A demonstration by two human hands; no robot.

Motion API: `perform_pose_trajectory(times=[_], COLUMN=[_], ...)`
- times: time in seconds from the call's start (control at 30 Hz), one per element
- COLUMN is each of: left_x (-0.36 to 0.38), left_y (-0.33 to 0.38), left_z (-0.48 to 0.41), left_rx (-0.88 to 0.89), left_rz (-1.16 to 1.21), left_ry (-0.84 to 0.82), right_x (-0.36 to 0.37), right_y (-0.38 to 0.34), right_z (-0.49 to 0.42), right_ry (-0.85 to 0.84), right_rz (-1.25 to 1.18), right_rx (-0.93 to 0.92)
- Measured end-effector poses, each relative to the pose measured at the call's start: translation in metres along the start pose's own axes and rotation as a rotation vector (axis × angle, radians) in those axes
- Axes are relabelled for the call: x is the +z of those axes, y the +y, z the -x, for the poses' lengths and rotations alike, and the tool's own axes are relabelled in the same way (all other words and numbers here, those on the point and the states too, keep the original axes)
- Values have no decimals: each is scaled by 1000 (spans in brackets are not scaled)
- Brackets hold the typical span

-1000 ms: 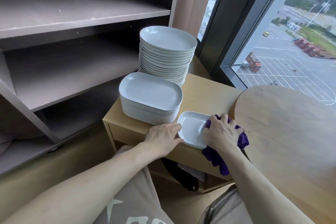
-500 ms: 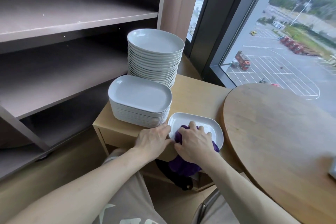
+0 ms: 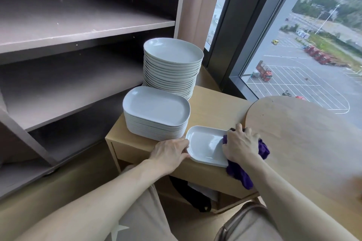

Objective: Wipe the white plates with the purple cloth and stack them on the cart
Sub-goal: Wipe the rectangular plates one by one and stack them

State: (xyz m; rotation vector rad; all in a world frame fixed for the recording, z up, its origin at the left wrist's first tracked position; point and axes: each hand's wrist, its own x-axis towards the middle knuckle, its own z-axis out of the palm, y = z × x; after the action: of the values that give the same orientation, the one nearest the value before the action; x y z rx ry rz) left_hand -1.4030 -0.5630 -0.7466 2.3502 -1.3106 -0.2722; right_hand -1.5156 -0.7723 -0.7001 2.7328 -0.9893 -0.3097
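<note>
Now we brace our left hand (image 3: 170, 152) against the left rim of the small white plate (image 3: 205, 146), fingers fairly straight and pressing, so it cannot slide on the cart (image 3: 215, 103) top. Our right hand (image 3: 241, 145) bunches the purple cloth (image 3: 239, 176) and presses it into the plate's right end, and a loose tail hangs over the cart's front edge. Just behind stand a rectangular stack (image 3: 156, 109) and a taller oval stack (image 3: 173, 53), within easy reach for stacking, we judge. The cart's lower compartment holds a dark bag (image 3: 188, 193).
</note>
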Motion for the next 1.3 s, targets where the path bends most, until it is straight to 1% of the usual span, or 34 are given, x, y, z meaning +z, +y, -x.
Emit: perform_pose_trajectory(times=[0.17,0.2,0.33,0.43,0.57,0.67,0.7,0.83,0.9,1.0,1.1,1.17,1.23,1.3], left_x=[1,2,6,6,5,4,5,10,11,8,9,12,16,17], left_y=[0,1,2,3,3,3,3,3,3,9,16,24,36,50], left_z=[-1,-1,3,4,3,2,2,3,5,6,11,12,10,6], left_rx=[-16,-14,-6,24,53,71,71,55,38,21,-4,-2,87,195], left_rz=[32,15,-42,-51,-98,-113,-114,-87,-83,-75,-88,-166,-233,-291], left_ry=[25,35,62,51,27,9,5,16,27,23,33,48,71,33], right_x=[-2,-3,2,5,4,5,5,3,1,-1,5,10,14,17], right_y=[-24,-34,-71,-62,-27,4,14,43,50,58,59,62,63,63], right_z=[0,5,26,31,41,58,65,93,98,93,83,77,73,73], right_ry=[-33,-34,6,-28,-112,-79,-53,93,147,189,154,113,78,73], right_rz=[-379,-413,-387,-418,-487,-545,-612,-1053,-1181,-1196,-1119,-1079,-1053,-1034], right_rx=[-111,-149,-316,-345,-329,-284,-264,-155,-102,-83,-132,-149,-143,-128])
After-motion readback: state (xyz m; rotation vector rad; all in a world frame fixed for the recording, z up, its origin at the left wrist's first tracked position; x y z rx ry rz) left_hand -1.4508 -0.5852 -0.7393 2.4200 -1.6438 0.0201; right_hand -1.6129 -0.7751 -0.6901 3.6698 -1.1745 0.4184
